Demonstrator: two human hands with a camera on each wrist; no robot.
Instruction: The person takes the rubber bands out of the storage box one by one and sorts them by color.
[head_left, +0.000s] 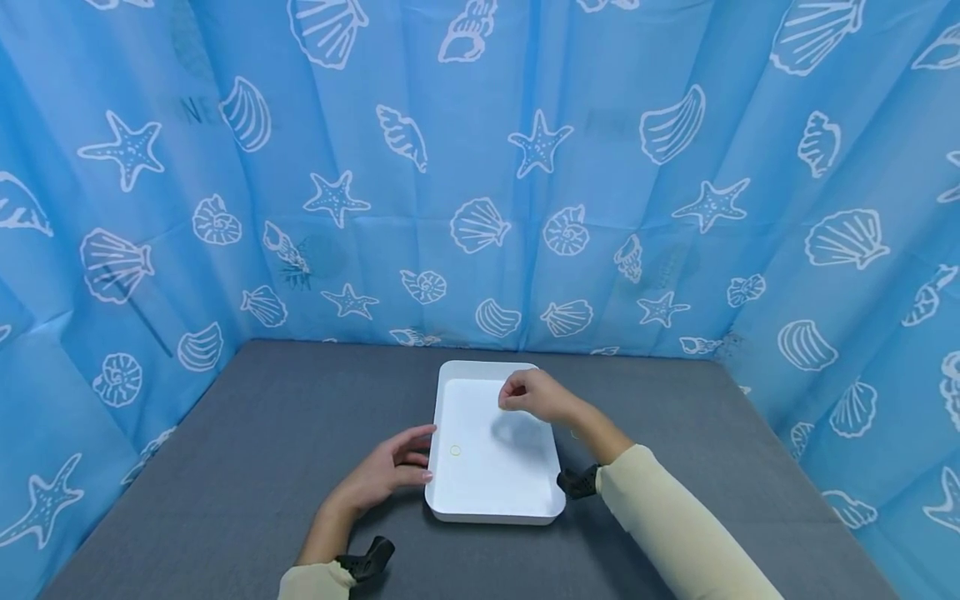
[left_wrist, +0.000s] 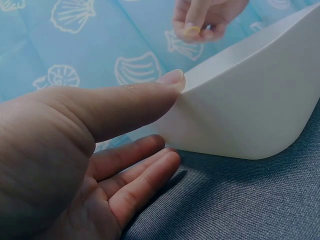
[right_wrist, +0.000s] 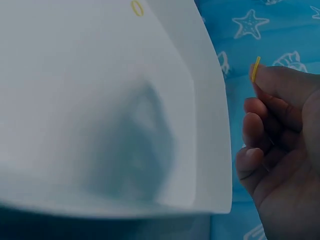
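Observation:
A white rectangular tray (head_left: 491, 511) stands on the grey table. Over its far right part, my right hand (head_left: 542, 397) pinches a thin yellow ring (right_wrist: 256, 69) between thumb and forefinger, above the tray floor. A second yellow ring (head_left: 455, 451) lies flat inside the tray near its left wall. My left hand (head_left: 392, 467) is at the tray's left side, its thumb (left_wrist: 145, 95) at the rim and its other fingers loosely bent, gripping nothing. Whether these rings are rubber bands is too small to tell.
To the right of the tray, a faint small ring (head_left: 575, 434) lies on the grey tabletop (head_left: 330, 400), partly next to the right forearm. A blue curtain (head_left: 480, 167) with white shells and starfish hangs behind and beside the table. Each wrist wears a black camera mount (head_left: 367, 560).

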